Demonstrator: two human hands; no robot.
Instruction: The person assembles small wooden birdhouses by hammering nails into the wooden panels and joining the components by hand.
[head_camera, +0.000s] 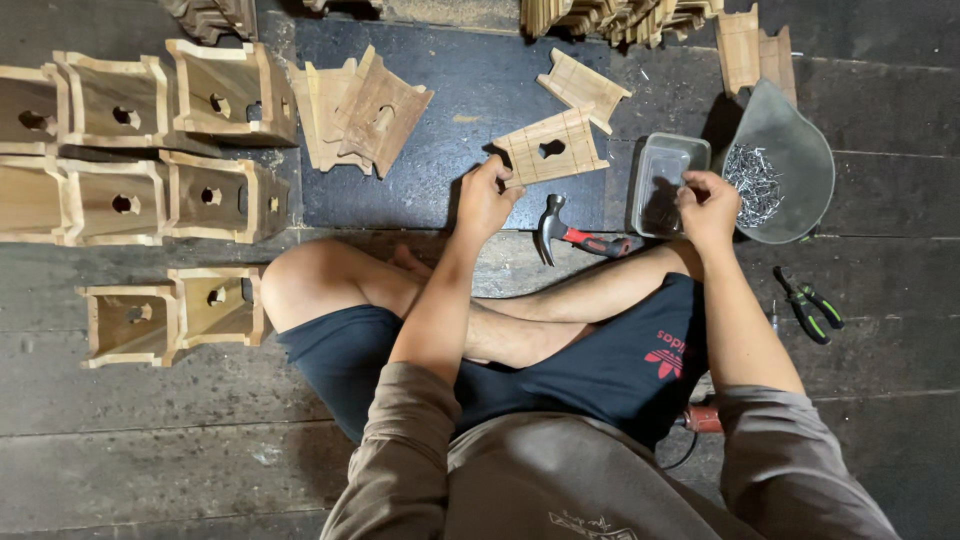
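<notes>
I sit cross-legged on a dark wooden floor. My left hand (486, 197) grips the near corner of a flat wooden panel (552, 148) with a keyhole cutout, lying on a dark mat (440, 110). My right hand (708, 207) hovers with pinched fingers between a clear plastic tub (668, 165) and a grey scoop-shaped dish (790, 170) full of small nails (752, 182); whether it holds a nail I cannot tell. A claw hammer (575, 234) with a red and black handle lies between my hands, by my shin.
Several assembled wooden boxes with holes (140, 150) stand at the left. Loose cut panels (360, 110) and another panel (582, 87) lie on the mat. More wooden parts (620, 15) pile at the top. Green-handled pliers (808, 305) lie at the right.
</notes>
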